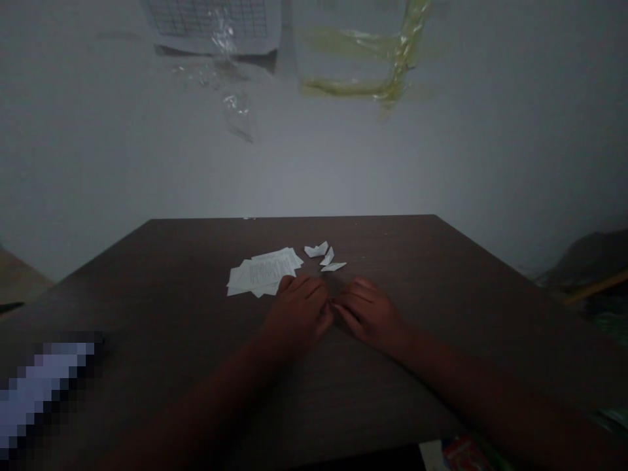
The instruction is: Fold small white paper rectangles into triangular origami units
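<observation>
My left hand [301, 309] is closed above the middle of the table, its fingers curled and its thumb pressed in. Close against it on the right, my right hand [370, 311] is in a pinch, thumb against fingers. The fingertips meet, and whatever lies between them is hidden or too small to name. Just beyond the left hand is a loose pile of printed paper sheets [267, 271]. Behind the fingertips lie several small folded paper pieces, shaped like paper boats [316, 250].
The dark wooden table [196, 379] reaches back to a pale wall [343, 157]. At the left front lies a pixelated, flat bright object [44, 386]. Papers [210, 23] and yellow tape [343, 88] are stuck on the wall. Dim items stand beyond the table's right edge.
</observation>
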The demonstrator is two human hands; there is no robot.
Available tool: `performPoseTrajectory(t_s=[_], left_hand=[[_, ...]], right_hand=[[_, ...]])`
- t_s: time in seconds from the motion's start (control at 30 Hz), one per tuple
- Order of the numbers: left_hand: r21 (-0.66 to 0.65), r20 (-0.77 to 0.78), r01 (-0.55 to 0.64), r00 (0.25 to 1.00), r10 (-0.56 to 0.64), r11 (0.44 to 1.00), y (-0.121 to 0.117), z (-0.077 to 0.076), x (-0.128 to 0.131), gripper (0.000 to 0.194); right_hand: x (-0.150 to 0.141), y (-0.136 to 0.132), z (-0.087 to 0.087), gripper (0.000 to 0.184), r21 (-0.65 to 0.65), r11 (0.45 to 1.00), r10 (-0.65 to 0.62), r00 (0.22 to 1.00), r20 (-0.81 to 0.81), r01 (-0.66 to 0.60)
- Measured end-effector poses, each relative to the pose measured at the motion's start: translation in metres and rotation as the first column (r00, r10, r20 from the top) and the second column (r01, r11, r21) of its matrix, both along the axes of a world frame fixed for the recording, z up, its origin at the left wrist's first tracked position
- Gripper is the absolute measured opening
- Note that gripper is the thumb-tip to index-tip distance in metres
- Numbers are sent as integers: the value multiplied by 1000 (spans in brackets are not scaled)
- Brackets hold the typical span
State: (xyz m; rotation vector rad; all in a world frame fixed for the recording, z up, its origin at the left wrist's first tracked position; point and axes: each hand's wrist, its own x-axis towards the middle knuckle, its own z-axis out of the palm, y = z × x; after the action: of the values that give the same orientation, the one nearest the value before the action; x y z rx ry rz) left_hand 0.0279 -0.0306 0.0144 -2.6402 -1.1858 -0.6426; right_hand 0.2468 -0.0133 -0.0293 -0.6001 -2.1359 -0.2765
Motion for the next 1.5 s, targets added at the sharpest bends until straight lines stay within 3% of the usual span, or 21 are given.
performPoseTrajectory(t_s=[0.13, 0.27, 0.43, 0.53, 0.63, 0.77, 1.03, 1.23, 1.37, 1.5], left_hand=[[-7, -50, -16, 999, 15, 1000, -4, 3, 3, 18], [-35, -51, -46, 998, 45, 998, 12, 0, -6, 13], [-86, 35, -228, 972, 232, 970, 42, -5, -38, 14], [-70, 96, -128, 986, 134, 989, 43, -9, -43, 12], [-59, 107, 23, 994, -17, 998, 37, -16, -32, 27], [-116, 17, 119, 993, -118, 986, 32, -25, -20, 15], [11, -52, 76, 996, -75, 997, 18, -26, -10, 23], [27, -128, 55, 990, -51, 998, 2, -12, 0, 19], [46, -126, 95, 988, -89, 994, -1, -11, 1, 17], [46, -97, 79, 993, -74, 996, 0, -11, -3, 18]], right_hand=[[-3, -2, 0, 24, -6, 999, 33, 999, -7, -33], [3, 0, 2, 22, -23, 999, 38, 999, -31, -39], [20, 9, 8, 18, -24, 998, -58, 997, -53, 56], [21, 13, 9, 19, -30, 998, -50, 997, -51, 49], [18, 15, 6, 20, -53, 998, -23, 999, -48, 21], [17, 16, 3, 15, -77, 997, -5, 999, -47, 2], [9, 13, -5, 16, -50, 996, -76, 997, 16, 76], [4, 4, -3, 15, -28, 994, -106, 994, 32, 107], [3, 0, 1, 13, 20, 994, -111, 994, 15, 110], [13, 8, 0, 13, -17, 987, -158, 987, 25, 159]])
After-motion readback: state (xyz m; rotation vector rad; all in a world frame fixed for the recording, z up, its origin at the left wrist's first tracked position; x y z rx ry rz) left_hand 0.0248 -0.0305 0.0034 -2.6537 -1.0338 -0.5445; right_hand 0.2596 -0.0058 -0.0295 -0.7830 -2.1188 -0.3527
